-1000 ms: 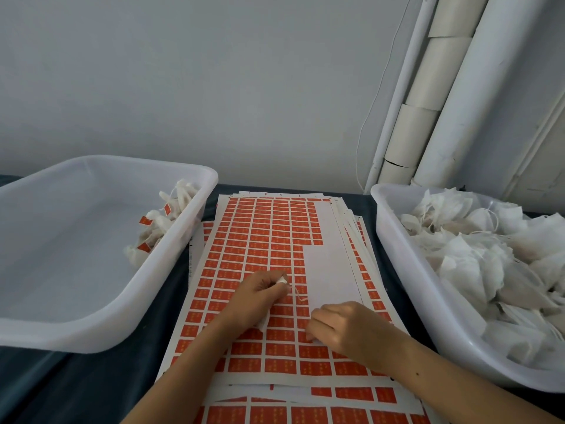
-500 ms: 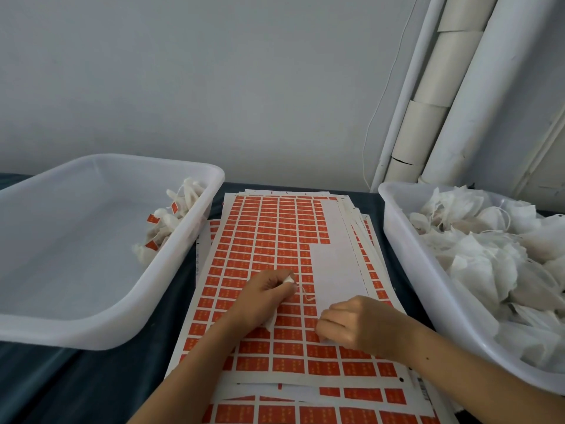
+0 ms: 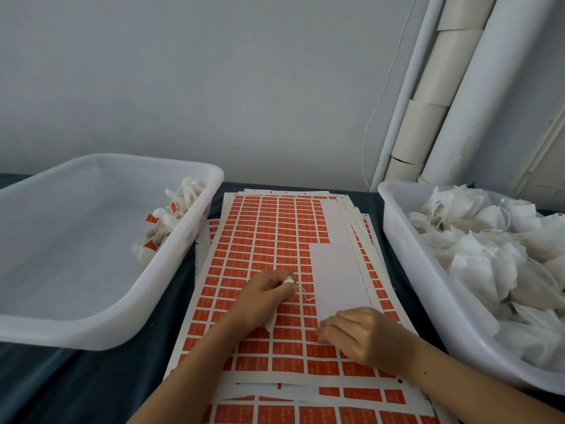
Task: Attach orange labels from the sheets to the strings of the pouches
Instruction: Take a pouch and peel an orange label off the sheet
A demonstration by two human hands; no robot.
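Note:
A stack of label sheets (image 3: 269,240) printed with rows of orange labels lies in the middle of the table; its top sheet has a bare white strip on the right where labels are gone. My left hand (image 3: 266,296) grips a white pouch (image 3: 289,280) over the sheet, and the pouch's thin string (image 3: 305,295) trails to the right. My right hand (image 3: 351,333) rests on the sheet with curled fingertips at the edge of an orange label (image 3: 318,335) below the bare strip.
A white tub (image 3: 406,240) on the right is heaped with unlabelled white pouches (image 3: 489,255). A white tub (image 3: 76,325) on the left holds a few pouches with orange labels (image 3: 165,224). White pipes run up the wall at the back right.
Both hands stay in nearly the same place on the sheet; the view has shifted slightly. The left hand still grips the pouch.

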